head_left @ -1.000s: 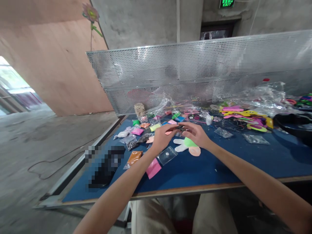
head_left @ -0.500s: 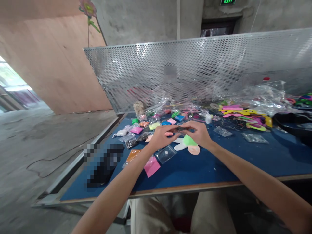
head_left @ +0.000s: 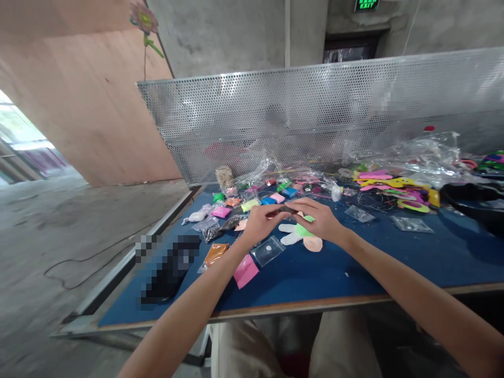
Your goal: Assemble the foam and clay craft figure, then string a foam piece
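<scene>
My left hand [head_left: 260, 222] and my right hand [head_left: 319, 219] meet over the middle of the blue table, fingertips together. Pinched between them is a small dark piece [head_left: 289, 209], mostly covered by the fingers; its exact shape is hidden. Under my right hand lies a flat figure [head_left: 290, 238] with white limbs, a light green middle and a peach round part [head_left: 313, 244]. Left of the figure rests a clear bag [head_left: 268, 252] with a white dot in it. A bright pink sheet [head_left: 245, 271] is near my left forearm.
Small packets in many colours, among them a magenta packet [head_left: 221, 211] and an orange-brown packet [head_left: 216, 254], lie left of my hands. A dark blurred-out object [head_left: 170, 270] sits at the left edge. Behind stands a perforated metal screen [head_left: 244, 115]; foam cut-outs [head_left: 388, 182] are piled at right.
Both hands stay together around the dark piece. My fingers have shifted slightly, with my right fingers now flatter over it. The view tilts very slightly; the table things stay put.
</scene>
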Demonstrator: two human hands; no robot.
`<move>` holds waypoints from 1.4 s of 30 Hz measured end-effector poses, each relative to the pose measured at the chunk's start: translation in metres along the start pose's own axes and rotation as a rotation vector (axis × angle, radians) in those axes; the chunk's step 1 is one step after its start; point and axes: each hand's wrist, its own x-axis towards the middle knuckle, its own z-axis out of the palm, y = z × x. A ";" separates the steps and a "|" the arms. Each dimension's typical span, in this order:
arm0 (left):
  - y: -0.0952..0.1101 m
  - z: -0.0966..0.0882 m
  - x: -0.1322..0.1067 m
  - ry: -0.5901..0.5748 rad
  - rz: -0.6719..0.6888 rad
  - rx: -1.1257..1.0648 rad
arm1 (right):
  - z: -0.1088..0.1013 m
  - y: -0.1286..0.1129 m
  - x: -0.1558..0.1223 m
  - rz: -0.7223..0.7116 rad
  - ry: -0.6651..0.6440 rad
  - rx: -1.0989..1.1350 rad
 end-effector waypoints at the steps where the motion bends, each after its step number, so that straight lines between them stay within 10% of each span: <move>1: -0.002 -0.001 0.000 -0.012 0.028 0.017 | -0.002 0.001 0.000 0.011 -0.018 0.026; 13: 0.005 0.000 0.000 -0.198 0.223 0.060 | -0.002 0.016 -0.001 0.145 -0.099 0.152; 42: 0.010 0.010 -0.004 -0.198 -0.134 -0.262 | 0.001 0.007 -0.002 -0.103 -0.102 -0.393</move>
